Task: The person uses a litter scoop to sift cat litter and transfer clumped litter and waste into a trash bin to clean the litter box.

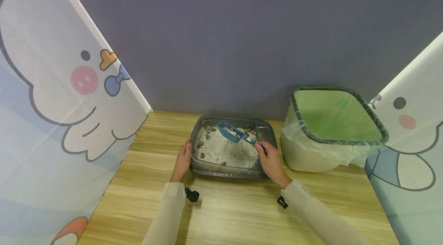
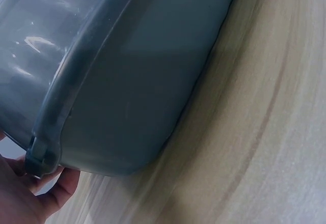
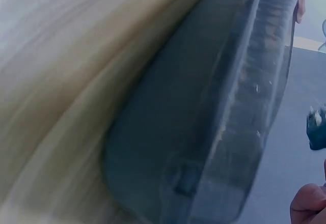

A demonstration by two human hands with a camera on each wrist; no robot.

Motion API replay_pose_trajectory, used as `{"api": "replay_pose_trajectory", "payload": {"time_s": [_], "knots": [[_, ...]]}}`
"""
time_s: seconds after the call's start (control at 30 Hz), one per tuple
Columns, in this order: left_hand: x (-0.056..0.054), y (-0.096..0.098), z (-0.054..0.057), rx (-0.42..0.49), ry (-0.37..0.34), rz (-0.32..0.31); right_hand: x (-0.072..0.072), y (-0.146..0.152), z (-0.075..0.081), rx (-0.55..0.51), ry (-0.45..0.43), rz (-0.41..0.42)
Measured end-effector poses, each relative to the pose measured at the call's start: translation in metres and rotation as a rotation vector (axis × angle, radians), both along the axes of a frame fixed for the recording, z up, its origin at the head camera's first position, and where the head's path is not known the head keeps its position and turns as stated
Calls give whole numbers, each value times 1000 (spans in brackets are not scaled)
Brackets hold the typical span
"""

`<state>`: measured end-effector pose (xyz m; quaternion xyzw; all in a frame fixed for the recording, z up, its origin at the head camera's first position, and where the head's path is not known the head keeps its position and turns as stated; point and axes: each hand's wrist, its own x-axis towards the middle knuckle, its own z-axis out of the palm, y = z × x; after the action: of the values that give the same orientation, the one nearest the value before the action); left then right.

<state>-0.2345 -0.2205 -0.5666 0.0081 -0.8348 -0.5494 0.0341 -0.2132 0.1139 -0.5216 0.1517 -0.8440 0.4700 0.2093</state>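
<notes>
Blue scoop (image 1: 228, 135), speckled pale litter (image 1: 221, 152)

Wood-grained, yellow-brown tabletop (image 1: 228, 214); near its back edge, a smoky-grey tray (image 1: 225, 173), brown clumps (image 1: 200, 144); toward its back right corner, a bin (image 1: 332, 116) pale green inside, its rim (image 1: 349, 142) mottled dark.

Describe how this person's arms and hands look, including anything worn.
The left sleeve and right sleeve are long and off-white; the right has a small dark marking near its end. A black piece shows by each wrist. The left hand and right hand wear no gloves.
</notes>
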Motion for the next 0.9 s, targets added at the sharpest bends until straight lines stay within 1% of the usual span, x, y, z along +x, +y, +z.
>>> {"api": "replay_pose_trajectory", "payload": {"time_s": [0.13,0.23,0.37,0.47,0.57,0.77,0.9], "knots": [[1,0,0,4,-15,-1,-1,6,6,20,-2,20],[2,1,1,9,-21,-4,0,9,13,42,1,14],[2,0,2,21,-20,-6,-1,11,19,77,33,-4],[3,0,2,31,-26,-7,-4,11,18,101,68,-35],[3,0,2,26,-26,-8,-4,11,16,103,86,-66],[2,-1,2,16,-4,-12,-4,12,13,107,73,-93],[2,0,1,21,8,-11,-3,11,13,101,43,-96]]}}
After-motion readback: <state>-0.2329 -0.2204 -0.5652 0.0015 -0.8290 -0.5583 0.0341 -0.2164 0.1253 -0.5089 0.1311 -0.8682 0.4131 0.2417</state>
